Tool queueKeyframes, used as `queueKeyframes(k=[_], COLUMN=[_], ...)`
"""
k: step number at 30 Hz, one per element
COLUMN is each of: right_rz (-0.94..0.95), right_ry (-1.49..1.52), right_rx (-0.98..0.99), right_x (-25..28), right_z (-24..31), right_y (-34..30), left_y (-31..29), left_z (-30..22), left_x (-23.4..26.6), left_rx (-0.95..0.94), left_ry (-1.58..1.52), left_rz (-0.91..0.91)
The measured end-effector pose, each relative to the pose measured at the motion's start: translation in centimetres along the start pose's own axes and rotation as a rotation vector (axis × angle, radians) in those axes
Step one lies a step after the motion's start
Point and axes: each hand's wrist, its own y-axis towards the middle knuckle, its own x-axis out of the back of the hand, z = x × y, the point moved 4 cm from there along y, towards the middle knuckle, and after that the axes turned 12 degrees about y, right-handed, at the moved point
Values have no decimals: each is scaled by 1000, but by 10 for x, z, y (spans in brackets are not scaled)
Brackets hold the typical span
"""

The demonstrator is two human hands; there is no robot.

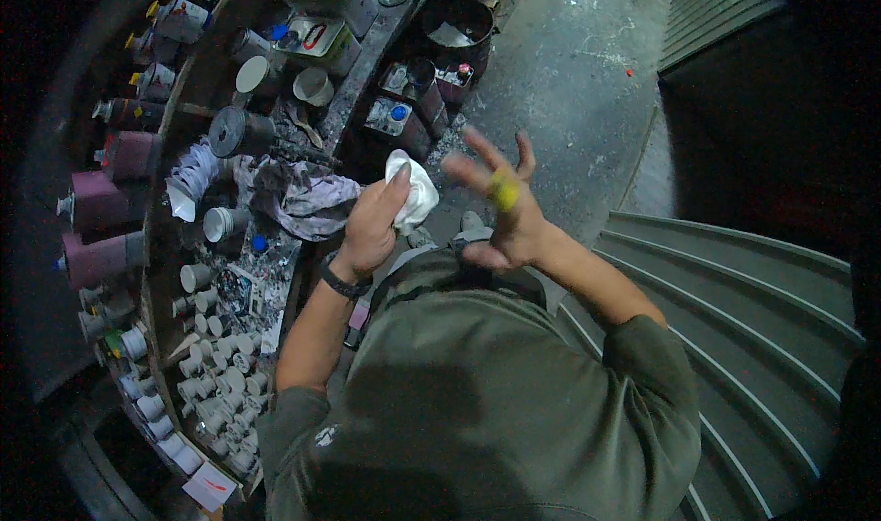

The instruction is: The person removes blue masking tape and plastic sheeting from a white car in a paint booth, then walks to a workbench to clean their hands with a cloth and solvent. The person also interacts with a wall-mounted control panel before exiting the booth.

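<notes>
My left hand (369, 226), with a dark band on its wrist, is closed on a white wad of cloth or paper (417, 196). The thumb presses over the top of the wad. To the right, my right hand (516, 218) is raised with its fingers spread, holding nothing. A yellow wrap (503, 191) circles one of its fingers. The two hands are apart. Beside my left hand, a crumpled, stained purple-grey rag (294, 198) lies on the workbench (275, 324).
Along the bench stand a dark metal can (240, 134), nested white paper cones (193, 177), a white-lidded tub (225, 224) and several small cups (225, 383). Square cans (399, 122) and a dark bin (459, 21) are beyond it. Ribbed metal panels (734, 328) rise on my right.
</notes>
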Motion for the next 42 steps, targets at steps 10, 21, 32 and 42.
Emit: queueKeyframes(k=[10,21,32,42], right_rz=[-225,-242,-466,-521], right_ry=[279,173,379,-57], right_rx=[-321,-481,-554,-475], right_x=[12,22,41,55], right_z=[-16,-27,-33,-60], right_y=[-13,-40,-49,-33], left_y=[13,12,66,113], left_z=[-23,-8,-48,-18], left_x=[-19,-28,-68,-123], left_rx=[589,565,357,300], left_ry=[-1106,-330,-409,-369], left_rz=[206,275,195,253])
